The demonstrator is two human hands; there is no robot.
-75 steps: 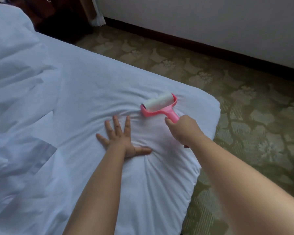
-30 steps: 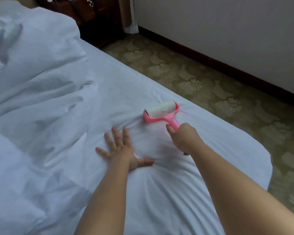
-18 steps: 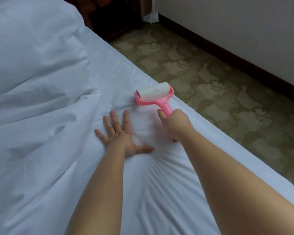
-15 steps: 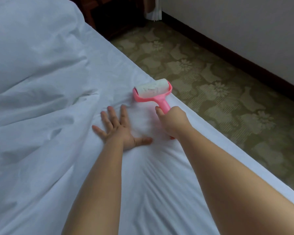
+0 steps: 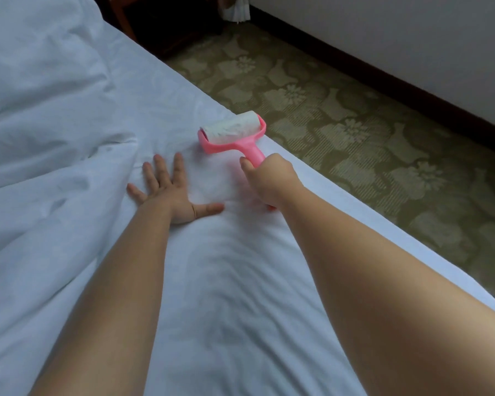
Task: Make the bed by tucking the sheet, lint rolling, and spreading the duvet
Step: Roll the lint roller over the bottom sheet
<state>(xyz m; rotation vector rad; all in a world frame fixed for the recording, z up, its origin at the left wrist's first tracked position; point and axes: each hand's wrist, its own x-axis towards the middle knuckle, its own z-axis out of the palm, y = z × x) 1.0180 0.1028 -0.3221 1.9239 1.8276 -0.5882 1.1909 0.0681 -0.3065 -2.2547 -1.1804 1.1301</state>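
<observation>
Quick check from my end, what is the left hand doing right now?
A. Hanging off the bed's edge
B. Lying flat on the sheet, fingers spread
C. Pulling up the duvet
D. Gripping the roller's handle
B: the left hand lies palm down with fingers spread on the sheet, beside the lint roller, whose pink handle the right hand grips.

Right hand (image 5: 272, 181) grips pink lint roller (image 5: 232, 132) (left hand (image 5: 172, 192) flat) on sheet (image 5: 226, 281).
</observation>
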